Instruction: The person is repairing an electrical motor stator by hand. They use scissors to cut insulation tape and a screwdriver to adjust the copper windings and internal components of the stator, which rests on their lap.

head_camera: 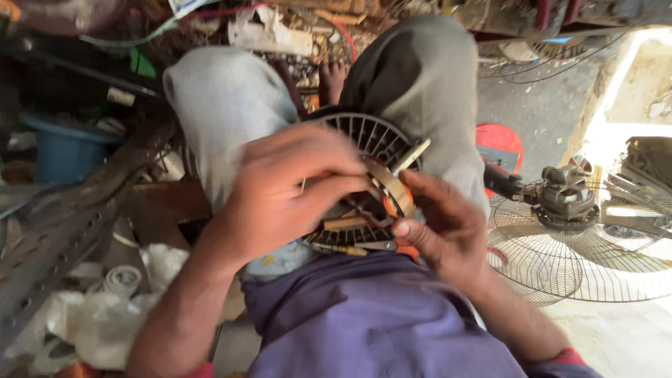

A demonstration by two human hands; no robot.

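The left hand (280,192) lies over the round stator (367,185), fingers curled onto its top. The right hand (441,227) pinches a tan strip (392,185) at its edge. The stator rests in the lap, between the knees (231,105). It looks heavy and hard, best held by the rim. Its thin wires could snap. Its flat face points up; no long side. A fan (574,238) lies nearby.

Cluttered repair workshop, fan repair by the look of it: wire fan guard (560,259) with bare motor (565,192) on the concrete floor (616,336), slotted metal bars (49,245), loose wires (553,66), scrap and a blue bucket (66,150) all around.
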